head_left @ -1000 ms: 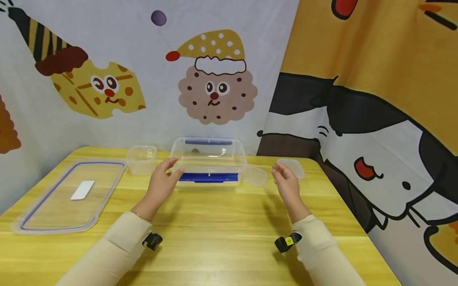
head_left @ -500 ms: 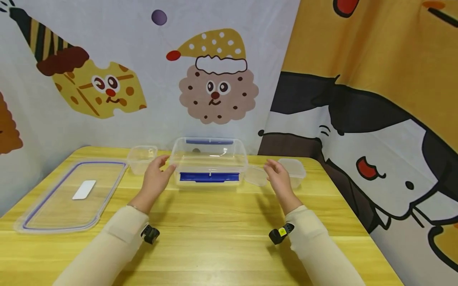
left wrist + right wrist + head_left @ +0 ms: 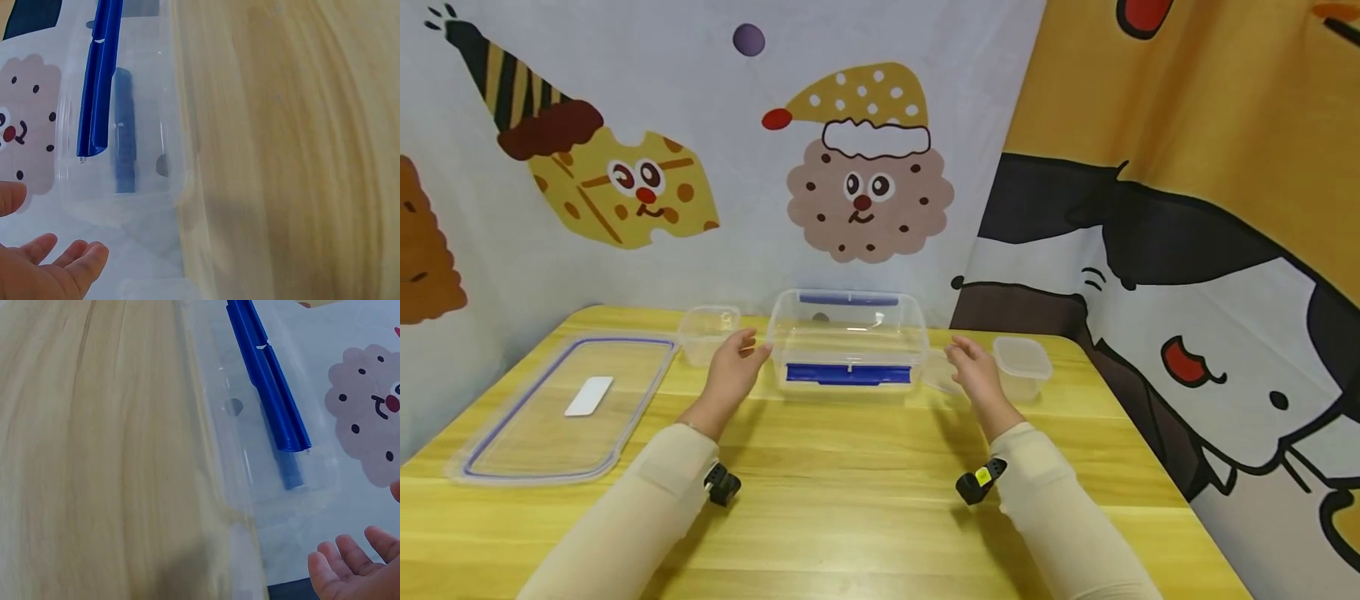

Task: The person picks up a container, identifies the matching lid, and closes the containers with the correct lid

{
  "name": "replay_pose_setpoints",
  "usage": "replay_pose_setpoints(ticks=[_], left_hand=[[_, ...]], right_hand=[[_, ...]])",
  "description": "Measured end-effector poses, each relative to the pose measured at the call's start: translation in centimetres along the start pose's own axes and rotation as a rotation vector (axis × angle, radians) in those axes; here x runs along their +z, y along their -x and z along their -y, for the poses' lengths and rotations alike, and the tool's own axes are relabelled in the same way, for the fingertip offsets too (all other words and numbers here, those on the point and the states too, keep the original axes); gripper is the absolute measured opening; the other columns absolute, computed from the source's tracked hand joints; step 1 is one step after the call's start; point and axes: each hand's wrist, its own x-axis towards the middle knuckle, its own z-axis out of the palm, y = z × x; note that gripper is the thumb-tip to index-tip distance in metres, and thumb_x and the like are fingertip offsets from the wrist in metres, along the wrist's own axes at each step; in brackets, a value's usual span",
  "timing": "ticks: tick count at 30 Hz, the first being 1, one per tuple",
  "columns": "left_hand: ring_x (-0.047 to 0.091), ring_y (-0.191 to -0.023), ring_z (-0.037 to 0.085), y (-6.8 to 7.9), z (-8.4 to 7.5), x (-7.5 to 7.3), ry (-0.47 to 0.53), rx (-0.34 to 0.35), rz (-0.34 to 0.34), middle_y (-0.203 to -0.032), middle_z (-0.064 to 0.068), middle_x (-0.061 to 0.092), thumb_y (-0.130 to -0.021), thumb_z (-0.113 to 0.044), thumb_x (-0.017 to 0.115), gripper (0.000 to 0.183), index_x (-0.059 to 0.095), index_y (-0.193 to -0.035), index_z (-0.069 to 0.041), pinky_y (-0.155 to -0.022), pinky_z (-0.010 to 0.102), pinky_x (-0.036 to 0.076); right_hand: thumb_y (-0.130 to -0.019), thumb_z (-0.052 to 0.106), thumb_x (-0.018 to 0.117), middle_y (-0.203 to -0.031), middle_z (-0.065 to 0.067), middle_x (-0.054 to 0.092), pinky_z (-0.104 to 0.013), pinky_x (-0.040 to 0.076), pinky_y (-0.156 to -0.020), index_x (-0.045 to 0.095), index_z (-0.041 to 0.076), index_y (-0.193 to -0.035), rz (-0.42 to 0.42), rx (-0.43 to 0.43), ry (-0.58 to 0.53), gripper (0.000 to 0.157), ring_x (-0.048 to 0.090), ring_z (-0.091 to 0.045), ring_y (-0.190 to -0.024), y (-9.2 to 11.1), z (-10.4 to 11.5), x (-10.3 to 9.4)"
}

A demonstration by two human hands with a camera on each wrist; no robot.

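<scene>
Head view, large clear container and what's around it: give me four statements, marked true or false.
1. The left hand grips the large clear container. False: the left wrist view shows a gap between them.
2. The container's front latch is blue. True.
3. The blue-rimmed lid is fitted on the container. False: it lies on the table, to the left.
4. A small clear tub stands right of the right hand. True.
</scene>
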Motion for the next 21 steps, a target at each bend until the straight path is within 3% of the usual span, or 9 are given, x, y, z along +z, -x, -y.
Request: replay_pose_setpoints(ticks=[6,21], left_hand=[[0.035,-0.134,0.044,-0.7,0.2,0.3,0.027,-0.038,0.007,-0.147,0.030,0.033,-0.102,-0.023,0.048,0.059,0.026,-0.149,0.004,-0.109,0.053,0.035],[0.033,-0.137,0.041,-2.0,1.0,0.7,0.165,-0.200,0.061,-0.152,0.025,0.027,-0.103,-0.032,0.043,0.064,0.017,-0.152,0.000,-0.111,0.051,0.033]], right_hand=[[-0.100,0.030,0.049,-0.148,-0.017,0.042,-0.049,0.039,-0.108,0.035,0.007,-0.149,0.006,0.051,0.032,0.056,0.042,-0.032,-0.133,-0.6,-0.6,0.9],[-0.100,0.029,0.047,-0.153,-0.018,0.032,-0.049,0.031,-0.113,0.029,0.003,-0.150,0.078,0.155,-0.082,0.059,0.033,-0.036,-0.139,-1.8,-1.2,2.2]])
